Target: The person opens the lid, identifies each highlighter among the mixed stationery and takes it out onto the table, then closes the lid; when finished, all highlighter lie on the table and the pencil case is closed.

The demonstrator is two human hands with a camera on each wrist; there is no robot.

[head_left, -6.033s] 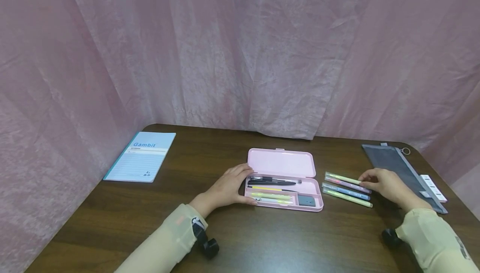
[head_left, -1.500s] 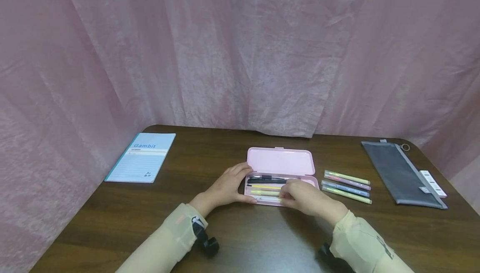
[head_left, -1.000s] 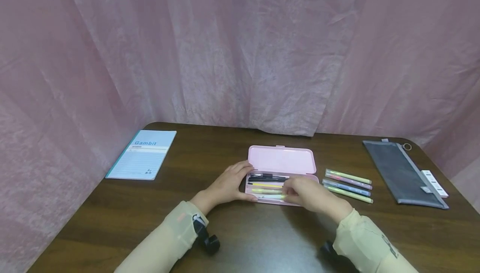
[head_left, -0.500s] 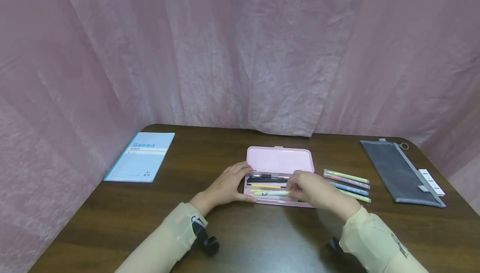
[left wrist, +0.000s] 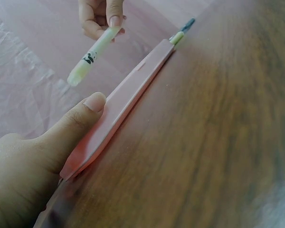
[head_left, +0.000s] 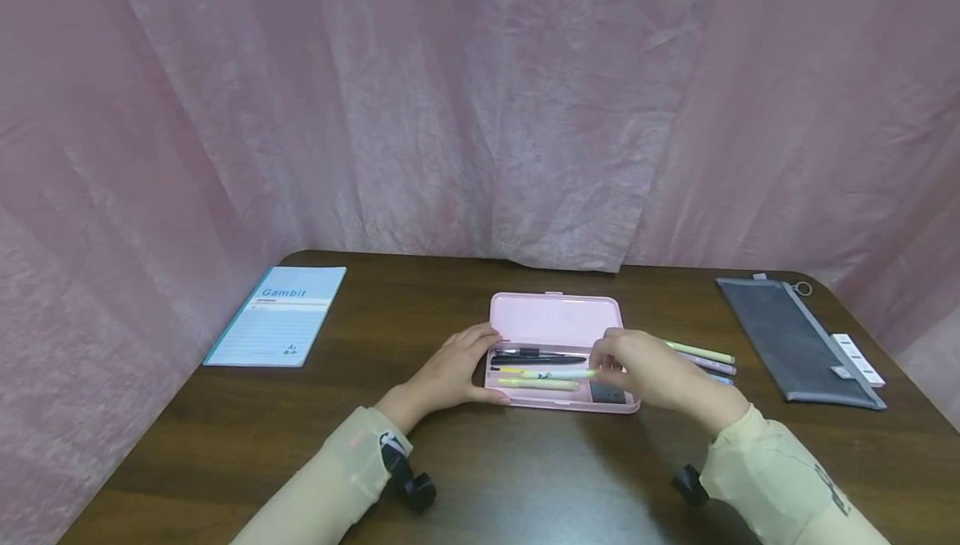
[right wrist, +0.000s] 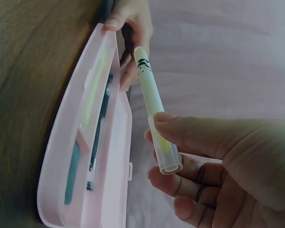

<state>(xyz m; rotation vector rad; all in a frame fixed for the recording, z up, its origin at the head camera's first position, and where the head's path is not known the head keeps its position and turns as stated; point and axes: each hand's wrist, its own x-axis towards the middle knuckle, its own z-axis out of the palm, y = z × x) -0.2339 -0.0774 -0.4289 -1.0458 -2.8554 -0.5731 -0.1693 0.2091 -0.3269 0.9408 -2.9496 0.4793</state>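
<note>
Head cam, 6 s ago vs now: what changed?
Right hand moved left from the loose pens to the pink case, gripped the black-print marker and lifted it out. Unchanged: left hand holding the case's left end, lid open, notebook and gray pouch in place.

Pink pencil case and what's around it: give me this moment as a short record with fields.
Pink pencil case: open, lid back
Left hand: holds the case's left end
Right hand: pinches a printed pen above the case
Inside: dark pens, a light green pen, a blue-grey block
Right of case: loose pens, partly hidden; grey pouch
Left of case: blue notebook
</note>
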